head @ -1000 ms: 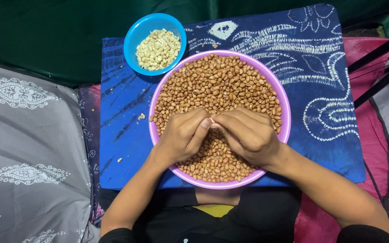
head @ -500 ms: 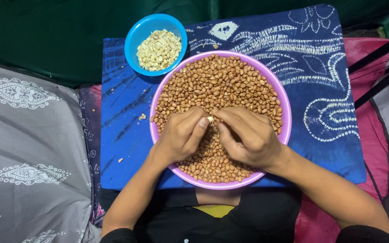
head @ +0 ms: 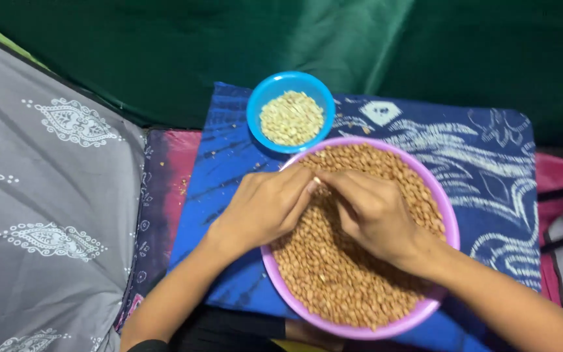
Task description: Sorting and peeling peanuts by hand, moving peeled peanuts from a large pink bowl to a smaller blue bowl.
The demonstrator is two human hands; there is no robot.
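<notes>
Head view: left hand [head: 263, 210] and right hand [head: 371, 212] meet fingertip to fingertip over the purple bowl [head: 449, 225], apparently pinching one small peanut [head: 317, 182]: light, hard, brittle-skinned, best gripped at its ends between thumb and forefinger.

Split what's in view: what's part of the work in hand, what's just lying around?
In use:
left hand and right hand, fingertips meeting over the bowl
purple bowl of brown peanuts
small blue bowl of pale peeled nuts
blue patterned cloth under both bowls

Lying about:
grey patterned fabric
green cloth
</notes>
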